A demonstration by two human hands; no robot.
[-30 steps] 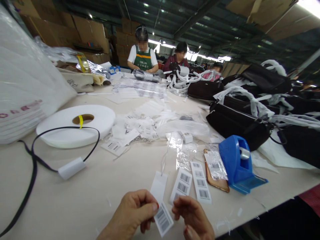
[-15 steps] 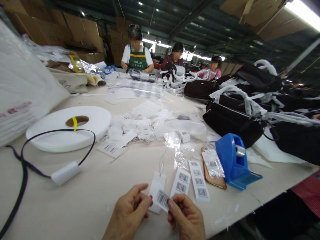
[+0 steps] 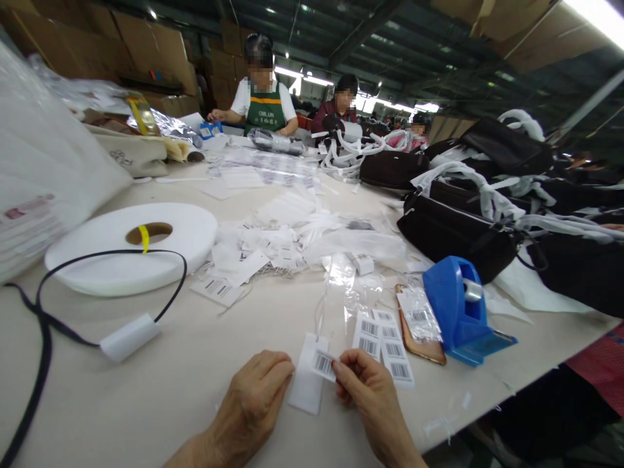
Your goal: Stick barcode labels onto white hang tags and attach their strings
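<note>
Between the thumb and fingers of my right hand (image 3: 368,396) is a barcode sticker (image 3: 322,362). It lies over the upper right part of a blank white hang tag (image 3: 307,390), and I cannot tell if it is stuck down. The tag rests on the table with its white string running away from me. My left hand (image 3: 256,396) is closed beside the tag's left edge, its fingertips tucked out of sight, so anything in them is hidden. Just beyond my right hand lie two strips of barcode stickers, a nearer-left strip (image 3: 368,335) and a right strip (image 3: 396,354).
A blue tape dispenser (image 3: 453,312) stands right, beside a phone-shaped thing (image 3: 425,353) under a clear packet. Loose tags (image 3: 219,290) are heaped mid-table. Left are a white tape roll (image 3: 97,260) and black cord (image 3: 46,344). Black bags (image 3: 453,227) fill the right; co-workers (image 3: 266,107) are opposite.
My left hand has closed up, its thumb no longer on the tag. My right hand and the sticker have risen slightly, and the left sticker strip now lies against the other strip.
</note>
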